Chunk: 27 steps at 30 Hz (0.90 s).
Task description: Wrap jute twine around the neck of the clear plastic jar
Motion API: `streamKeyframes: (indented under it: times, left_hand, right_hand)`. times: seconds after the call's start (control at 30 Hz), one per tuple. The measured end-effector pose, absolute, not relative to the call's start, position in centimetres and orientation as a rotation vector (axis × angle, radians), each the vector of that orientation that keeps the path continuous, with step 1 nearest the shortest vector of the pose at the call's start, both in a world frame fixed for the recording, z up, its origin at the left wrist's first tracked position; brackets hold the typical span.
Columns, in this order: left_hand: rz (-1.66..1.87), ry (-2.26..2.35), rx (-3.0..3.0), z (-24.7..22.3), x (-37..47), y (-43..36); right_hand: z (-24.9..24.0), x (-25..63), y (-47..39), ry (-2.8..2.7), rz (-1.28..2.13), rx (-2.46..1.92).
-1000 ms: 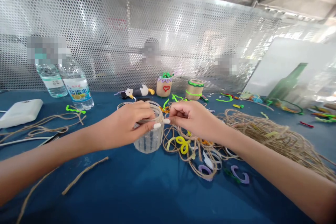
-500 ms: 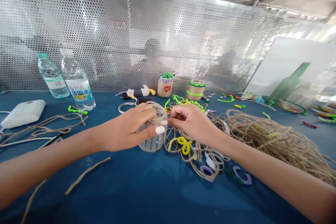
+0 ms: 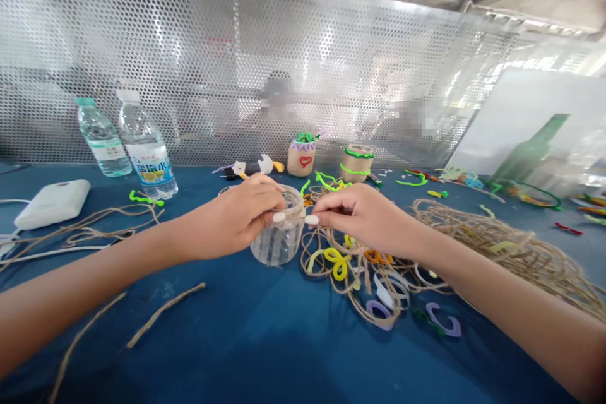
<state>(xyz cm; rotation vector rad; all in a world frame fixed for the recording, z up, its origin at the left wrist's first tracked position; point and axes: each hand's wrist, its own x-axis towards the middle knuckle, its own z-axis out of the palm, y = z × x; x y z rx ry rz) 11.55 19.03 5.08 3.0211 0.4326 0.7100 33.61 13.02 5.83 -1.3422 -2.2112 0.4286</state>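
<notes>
A clear jar [image 3: 276, 247] stands on the blue table in front of me, with jute twine [image 3: 294, 211] around its upper part. My left hand [image 3: 231, 218] is closed at the jar's rim, its thumb pressing the twine against the side and its other fingers over the top. Just to the right, my right hand [image 3: 364, 214] pinches the twine between thumb and fingertips, close to the left thumb. The fingers' far sides and part of the rim are hidden.
A twine heap [image 3: 492, 252] lies at right, with a yellow pipe cleaner [image 3: 336, 263] among loose strands. Behind stand two twine-wrapped jars, one with a red heart [image 3: 300, 153]. Water bottles [image 3: 150, 158], a white power bank [image 3: 54, 204] and a green bottle [image 3: 530, 151] stand around.
My left thumb has drawn back and up along the jar, onto the twine. The right thumb has straightened and the right hand sits slightly farther right. The whole view has shifted a little.
</notes>
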Motion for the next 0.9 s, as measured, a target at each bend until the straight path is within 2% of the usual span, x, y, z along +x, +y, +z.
streamKeyframes:
  times: [0.17, 0.47, 0.9]
  left_hand:
    - [0.579, 0.404, 2.913, 5.5, 11.2, 19.9]
    - [0.883, 0.484, 2.826, 3.4, 12.3, 19.4]
    - [0.791, 0.558, 2.857, 4.0, 12.6, 18.2]
  right_hand:
    - [5.3, 33.4, 13.1, -2.159, 0.34, -1.371]
    - [4.6, 33.4, 13.6, -2.139, 0.248, -1.417]
    - [4.0, 33.0, 13.7, -2.088, 0.163, -1.393]
